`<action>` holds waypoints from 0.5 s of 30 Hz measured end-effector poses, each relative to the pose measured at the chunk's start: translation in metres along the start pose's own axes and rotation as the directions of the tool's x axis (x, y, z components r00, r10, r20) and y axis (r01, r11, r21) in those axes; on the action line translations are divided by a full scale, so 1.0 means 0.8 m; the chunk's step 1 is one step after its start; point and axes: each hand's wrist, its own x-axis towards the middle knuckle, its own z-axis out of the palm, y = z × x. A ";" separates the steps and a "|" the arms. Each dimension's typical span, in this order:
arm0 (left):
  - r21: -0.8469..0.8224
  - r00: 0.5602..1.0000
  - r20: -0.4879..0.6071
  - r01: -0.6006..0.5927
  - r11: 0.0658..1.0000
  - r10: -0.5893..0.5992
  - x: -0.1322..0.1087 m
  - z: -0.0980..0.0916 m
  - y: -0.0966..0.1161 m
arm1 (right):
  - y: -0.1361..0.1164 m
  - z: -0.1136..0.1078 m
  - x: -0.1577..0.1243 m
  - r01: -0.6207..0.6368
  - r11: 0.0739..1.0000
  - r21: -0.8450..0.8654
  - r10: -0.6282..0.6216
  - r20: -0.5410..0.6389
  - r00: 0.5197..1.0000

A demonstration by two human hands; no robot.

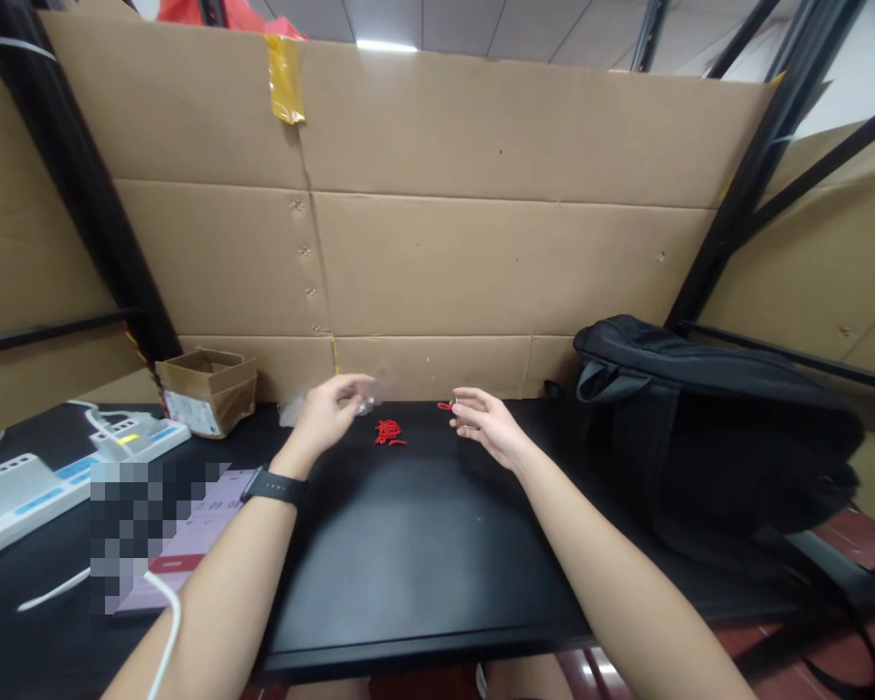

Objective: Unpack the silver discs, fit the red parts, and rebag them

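A small heap of red pieces [389, 433] lies on the black table [408, 554] between my hands. My left hand [332, 413], with a black watch on its wrist, is curled and pinches a small clear item [367, 402] at its fingertips, just left of the heap. My right hand [485, 423] is to the right of the heap, fingers bent, pinching one small red piece [446, 404] with a bit of metal. Both hands hover just above the table near its far edge.
A black backpack [707, 428] fills the table's right side. A small open cardboard box [208, 389] stands at the back left, white power strips [58, 467] and cables further left, a pink paper [204, 525] by my left forearm. Cardboard walls enclose the back.
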 end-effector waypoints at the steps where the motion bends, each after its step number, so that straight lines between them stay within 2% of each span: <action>1: -0.013 0.985 0.136 -0.105 0.994 0.106 -0.002 0.010 0.012 | -0.002 -0.002 0.001 0.026 0.999 0.022 -0.026 -0.024 0.999; 4: -0.042 0.870 0.406 -0.289 0.956 0.281 -0.009 0.036 0.040 | -0.008 -0.009 0.004 0.094 0.993 0.070 -0.088 -0.087 0.992; 7: -0.116 0.742 0.589 -0.315 0.942 0.320 -0.017 0.046 0.049 | -0.012 -0.013 0.005 0.115 0.992 0.045 -0.109 -0.109 0.988; 9: -0.170 0.672 0.664 -0.290 0.942 0.327 -0.020 0.046 0.050 | -0.013 -0.012 0.003 0.111 0.994 0.002 -0.110 -0.094 0.989; 10: -0.183 0.658 0.680 -0.276 0.944 0.324 -0.022 0.045 0.051 | -0.013 -0.011 0.002 0.109 0.994 -0.021 -0.110 -0.078 0.991; 11: -0.181 0.663 0.679 -0.264 0.947 0.314 -0.023 0.045 0.054 | -0.012 -0.010 0.001 0.111 0.993 -0.043 -0.113 -0.058 0.992; 13: -0.142 0.701 0.655 -0.254 0.957 0.283 -0.025 0.045 0.062 | -0.010 -0.007 -0.001 0.127 0.989 -0.083 -0.128 -0.015 0.992; 15: -0.101 0.714 0.648 -0.265 0.959 0.265 -0.029 0.050 0.072 | -0.008 -0.005 -0.002 0.151 0.981 -0.120 -0.150 0.017 0.989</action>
